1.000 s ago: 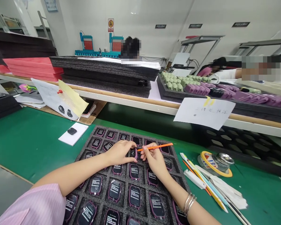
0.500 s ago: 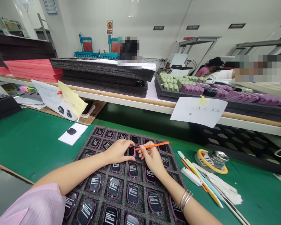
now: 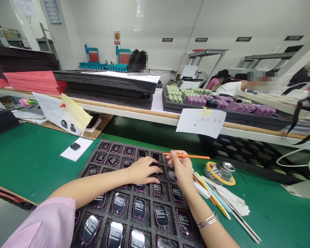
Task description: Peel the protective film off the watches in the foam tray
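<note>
My left hand (image 3: 146,170) is over the black foam tray (image 3: 151,203), its fingers spread and pointing right. Beneath those fingertips a watch is partly hidden in its slot; I cannot tell whether they touch it. Between the fingers of my right hand (image 3: 182,167) is a thin orange stick (image 3: 196,156), lying nearly level above the tray's far right corner. Purple-framed smartwatches fill the tray's slots, such as this watch (image 3: 140,207) with white text on its dark screen.
Right of the tray lie several pens and sticks (image 3: 218,201), a white cloth (image 3: 235,199), a yellow tape roll (image 3: 223,177) and a metal-topped jar (image 3: 227,168). A white pad (image 3: 67,154) carries a dark watch (image 3: 75,146). Behind, a shelf (image 3: 134,113) bears foam trays; people sit beyond.
My right hand has moved right and slightly up with the orange stick, away from my left hand. The watch held tilted in my left hand is now down under its spread fingers. The view has shifted.
</note>
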The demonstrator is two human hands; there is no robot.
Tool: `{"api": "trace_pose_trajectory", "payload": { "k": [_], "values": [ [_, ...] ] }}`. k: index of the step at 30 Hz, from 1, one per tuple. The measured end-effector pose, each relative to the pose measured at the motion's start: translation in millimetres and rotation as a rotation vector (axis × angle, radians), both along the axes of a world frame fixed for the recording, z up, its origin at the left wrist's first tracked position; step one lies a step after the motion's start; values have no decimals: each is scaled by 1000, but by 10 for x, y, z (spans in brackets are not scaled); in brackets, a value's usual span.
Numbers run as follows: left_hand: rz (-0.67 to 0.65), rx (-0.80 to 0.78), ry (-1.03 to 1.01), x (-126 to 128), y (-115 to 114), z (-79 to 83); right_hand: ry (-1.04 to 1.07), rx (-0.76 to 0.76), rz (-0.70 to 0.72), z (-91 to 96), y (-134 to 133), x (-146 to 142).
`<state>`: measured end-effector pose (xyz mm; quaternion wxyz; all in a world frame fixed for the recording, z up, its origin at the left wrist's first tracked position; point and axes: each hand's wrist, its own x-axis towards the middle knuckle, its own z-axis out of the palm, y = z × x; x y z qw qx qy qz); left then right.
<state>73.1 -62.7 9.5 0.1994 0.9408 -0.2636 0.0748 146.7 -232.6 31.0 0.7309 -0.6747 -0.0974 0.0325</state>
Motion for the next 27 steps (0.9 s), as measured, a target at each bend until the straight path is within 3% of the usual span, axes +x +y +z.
{"api": "trace_pose_trajectory", "payload": {
  "k": [4, 7, 13, 19, 27],
  "values": [
    [-16, 59, -43, 84, -55, -69, 18, -113, 60, -97, -165, -48],
    [4, -70, -77, 103, 6, -65, -4, -156, 46, -227, -249, -91],
    [32, -310, 64, 101, 17, -94, 10, -193, 113, -422, -239, -60],
    [150, -345, 140, 96, -27, -100, -26, -277, 158, -443, -228, -46],
    [149, -308, 133, 114, -30, -115, -128, -351, 227, -493, -253, -47]
  ]
}}
